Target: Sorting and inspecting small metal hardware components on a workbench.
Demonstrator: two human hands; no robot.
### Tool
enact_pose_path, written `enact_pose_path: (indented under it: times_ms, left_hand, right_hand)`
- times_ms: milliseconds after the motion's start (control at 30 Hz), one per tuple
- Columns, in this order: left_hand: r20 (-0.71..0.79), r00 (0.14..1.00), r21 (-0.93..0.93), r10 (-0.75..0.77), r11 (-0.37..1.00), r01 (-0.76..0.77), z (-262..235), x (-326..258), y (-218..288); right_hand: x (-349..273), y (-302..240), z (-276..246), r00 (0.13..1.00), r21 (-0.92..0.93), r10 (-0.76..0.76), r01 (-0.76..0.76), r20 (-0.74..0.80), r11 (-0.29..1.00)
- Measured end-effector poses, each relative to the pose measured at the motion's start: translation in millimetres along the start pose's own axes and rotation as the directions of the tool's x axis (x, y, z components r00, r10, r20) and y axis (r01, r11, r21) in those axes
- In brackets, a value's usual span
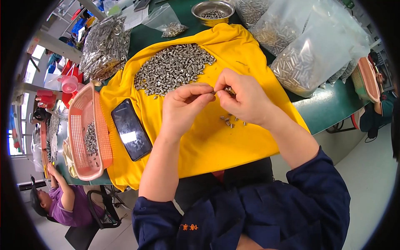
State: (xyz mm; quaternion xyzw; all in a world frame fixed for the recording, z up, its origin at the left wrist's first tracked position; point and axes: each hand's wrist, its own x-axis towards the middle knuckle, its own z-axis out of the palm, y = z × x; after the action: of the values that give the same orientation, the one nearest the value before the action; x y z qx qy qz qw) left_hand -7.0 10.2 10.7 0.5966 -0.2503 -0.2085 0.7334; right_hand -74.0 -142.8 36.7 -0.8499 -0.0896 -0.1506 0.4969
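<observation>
Both hands meeting over the yellow cloth (pixel 200 150). Left hand (pixel 186 107) and right hand (pixel 246 99): thumb and index fingers are pinching one small metal part (pixel 214 92) tip to tip, mostly hidden, so can't tell its exact shape. More metal bits are showing inside the right hand's curled fingers. Loose metal pieces (pixel 230 121) are lying on the cloth just below the right hand; a big pile of short metal cylinders (pixel 173 66) is sitting beyond the left. Phone (pixel 131 130) is lying left of the left forearm, pink basket (pixel 104 137) standing beside it on the green desk (pixel 331 109).
</observation>
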Motion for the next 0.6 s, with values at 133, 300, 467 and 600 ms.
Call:
enact_pose_path:
  times_ms: [133,300,467,600]
  left_hand:
    - [0.013,0.999,0.028,0.042,0.999,-0.042,0,0,-3]
    - [0.006,1.0,-0.003,-0.009,1.0,0.009,-3,0,-2]
    - [-0.036,0.999,0.002,0.016,1.0,-0.016,-1,1,-6]
    - [-0.053,0.995,0.204,0.084,0.976,-0.071,1,1,-9]
  right_hand:
    - [-3,3,7,0.993,-0.143,-0.107,0.098,-0.059,0.985]
    - [-1,8,10,0.999,-0.026,-0.014,0.013,-0.038,1.0]
    - [1,11,9,0.997,0.091,0.005,0.002,-0.073,0.996]
    - [-2,11,13,0.995,0.031,0.028,-0.025,-0.092,0.999]
